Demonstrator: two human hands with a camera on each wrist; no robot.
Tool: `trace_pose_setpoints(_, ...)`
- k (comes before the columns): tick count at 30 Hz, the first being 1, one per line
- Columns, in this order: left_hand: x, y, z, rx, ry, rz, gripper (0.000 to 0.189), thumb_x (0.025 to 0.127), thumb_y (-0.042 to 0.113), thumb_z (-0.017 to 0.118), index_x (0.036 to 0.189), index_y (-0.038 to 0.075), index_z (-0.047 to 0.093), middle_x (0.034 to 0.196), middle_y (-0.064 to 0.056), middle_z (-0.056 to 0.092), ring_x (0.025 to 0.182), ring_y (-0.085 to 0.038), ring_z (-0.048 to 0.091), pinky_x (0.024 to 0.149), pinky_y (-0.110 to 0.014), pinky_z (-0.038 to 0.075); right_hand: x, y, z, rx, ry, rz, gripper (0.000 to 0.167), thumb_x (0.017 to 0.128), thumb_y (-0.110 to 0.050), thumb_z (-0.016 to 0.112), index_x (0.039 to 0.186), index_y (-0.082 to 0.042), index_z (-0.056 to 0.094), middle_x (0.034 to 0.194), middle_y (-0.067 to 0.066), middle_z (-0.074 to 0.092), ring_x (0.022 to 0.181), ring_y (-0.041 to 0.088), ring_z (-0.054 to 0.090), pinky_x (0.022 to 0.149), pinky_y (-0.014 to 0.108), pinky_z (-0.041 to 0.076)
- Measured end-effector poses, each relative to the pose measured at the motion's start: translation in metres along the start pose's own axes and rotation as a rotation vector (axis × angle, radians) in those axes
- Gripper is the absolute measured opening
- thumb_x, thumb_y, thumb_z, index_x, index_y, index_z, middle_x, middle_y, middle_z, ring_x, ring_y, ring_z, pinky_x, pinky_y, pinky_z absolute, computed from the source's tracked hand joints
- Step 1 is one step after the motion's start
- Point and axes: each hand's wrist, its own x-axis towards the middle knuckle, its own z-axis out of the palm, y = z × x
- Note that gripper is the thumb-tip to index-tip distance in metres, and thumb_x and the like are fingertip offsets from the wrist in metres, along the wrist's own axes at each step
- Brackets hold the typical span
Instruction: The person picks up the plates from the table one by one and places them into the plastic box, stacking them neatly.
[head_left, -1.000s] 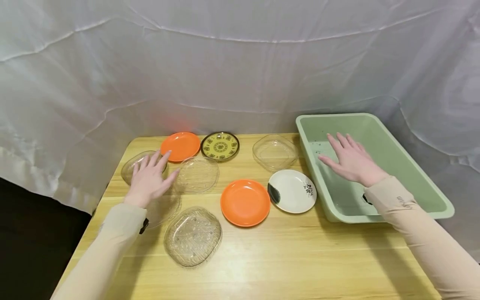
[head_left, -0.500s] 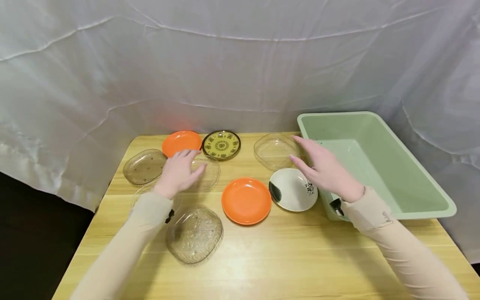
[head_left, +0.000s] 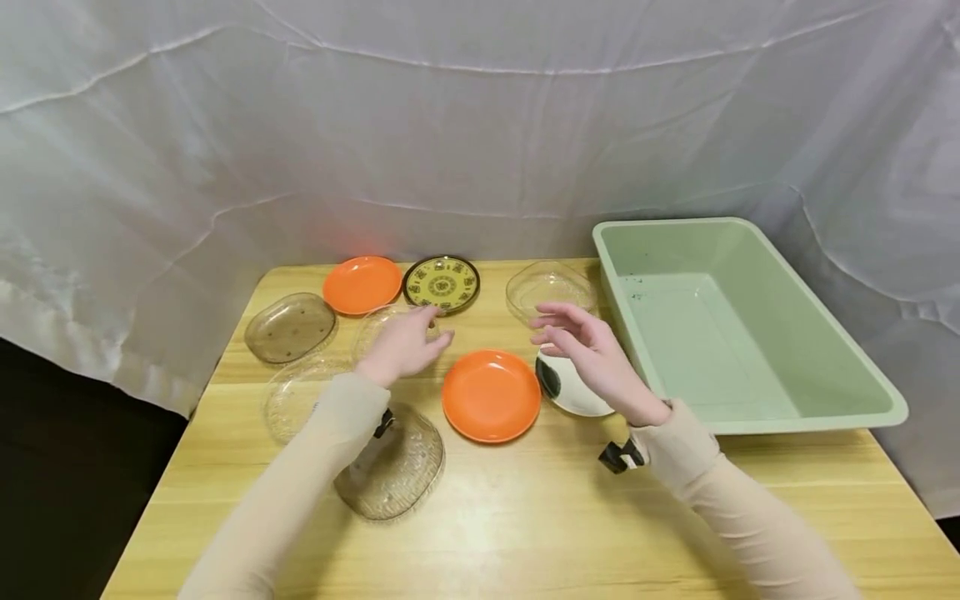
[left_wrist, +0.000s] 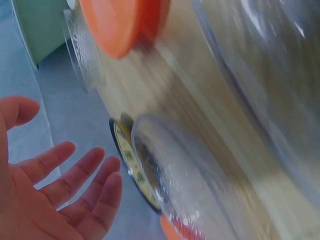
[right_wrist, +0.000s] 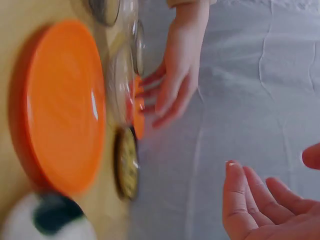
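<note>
My left hand (head_left: 405, 346) hovers above a clear round plate (head_left: 367, 331), fingers relaxed and holding nothing. In the left wrist view the fingers are spread, apart from the dark-rimmed yellow plate (left_wrist: 131, 162). My right hand (head_left: 588, 354) is over a white plate (head_left: 573, 398) with a dark patch and partly hides it. Loosely bent fingers show in the right wrist view, with nothing between them. Between the hands lies an orange plate (head_left: 491, 396). Behind the right hand is a clear squarish dish (head_left: 536, 287).
A green basin (head_left: 862, 423) stands at the right. Another orange plate (head_left: 362, 285) lies at the back left, near a smoky glass dish (head_left: 288, 329). A clear plate (head_left: 288, 400) and a larger smoky dish (head_left: 408, 475) lie nearer, partly under the left sleeve. A grey curtain (head_left: 480, 150) hangs behind the table.
Both hands have moved inward: the left rightward from the smoky dish, the right leftward from over the basin to the white plate. Their spread fingers have loosened. The plates stay put.
</note>
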Motion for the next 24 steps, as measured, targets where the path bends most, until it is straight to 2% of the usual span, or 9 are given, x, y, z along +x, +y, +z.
trace_pose_setpoints(4, 0.005, 0.008, 0.008, -0.059, -0.044, 0.001, 0.058, 0.102, 0.043, 0.051, 0.148, 0.007, 0.046, 0.135, -0.02, 0.063, 0.119, -0.036, 0.064, 0.102, -0.052, 0.054, 0.002, 0.016, 0.006, 0.214, -0.008, 0.147, 0.037, 0.106, -0.018, 0.049, 0.139, -0.001, 0.049, 0.123, 0.014, 0.065, 0.103, 0.018, 0.07, 0.095, 0.031, 0.06)
trace_pose_setpoints(8, 0.009, 0.015, 0.015, -0.094, -0.102, -0.009, 0.056, 0.102, 0.04, 0.053, 0.146, 0.005, 0.048, 0.129, -0.019, 0.066, 0.115, -0.034, 0.065, 0.1, -0.05, 0.054, 0.005, 0.033, 0.008, 0.392, -0.026, 0.307, 0.036, 0.106, -0.017, 0.046, 0.139, -0.001, 0.045, 0.111, -0.001, 0.067, 0.103, 0.017, 0.07, 0.096, 0.029, 0.059)
trace_pose_setpoints(14, 0.015, 0.023, 0.023, -0.097, -0.19, -0.022, 0.054, 0.101, 0.04, 0.057, 0.142, 0.006, 0.052, 0.123, -0.015, 0.069, 0.112, -0.028, 0.066, 0.099, -0.044, 0.055, 0.008, 0.049, 0.008, 0.555, 0.01, 0.489, 0.046, 0.103, -0.008, 0.041, 0.148, 0.002, 0.035, 0.113, 0.003, 0.065, 0.102, 0.018, 0.068, 0.092, 0.023, 0.059)
trace_pose_setpoints(18, 0.018, 0.027, 0.029, -0.102, -0.228, -0.024, 0.056, 0.1, 0.041, 0.06, 0.142, 0.006, 0.052, 0.125, -0.015, 0.069, 0.113, -0.027, 0.067, 0.1, -0.042, 0.056, 0.008, 0.055, 0.008, 0.629, 0.018, 0.547, 0.039, 0.102, -0.008, 0.04, 0.14, -0.005, 0.041, 0.12, 0.006, 0.06, 0.106, 0.019, 0.064, 0.096, 0.023, 0.057)
trace_pose_setpoints(21, 0.02, 0.031, 0.033, -0.095, -0.248, -0.023, 0.06, 0.098, 0.044, 0.063, 0.143, 0.006, 0.052, 0.127, -0.016, 0.069, 0.114, -0.028, 0.067, 0.101, -0.042, 0.055, 0.006, 0.06, 0.009, 0.645, 0.009, 0.569, 0.032, 0.102, -0.009, 0.04, 0.134, -0.01, 0.043, 0.123, 0.007, 0.058, 0.109, 0.019, 0.061, 0.099, 0.023, 0.055)
trace_pose_setpoints(24, 0.021, 0.034, 0.036, -0.074, -0.265, -0.026, 0.062, 0.094, 0.046, 0.068, 0.14, 0.006, 0.054, 0.127, -0.015, 0.068, 0.113, -0.026, 0.066, 0.102, -0.042, 0.054, 0.005, 0.065, 0.01, 0.632, -0.004, 0.578, 0.036, 0.103, -0.011, 0.038, 0.139, -0.008, 0.041, 0.125, 0.007, 0.056, 0.111, 0.017, 0.06, 0.098, 0.022, 0.054)
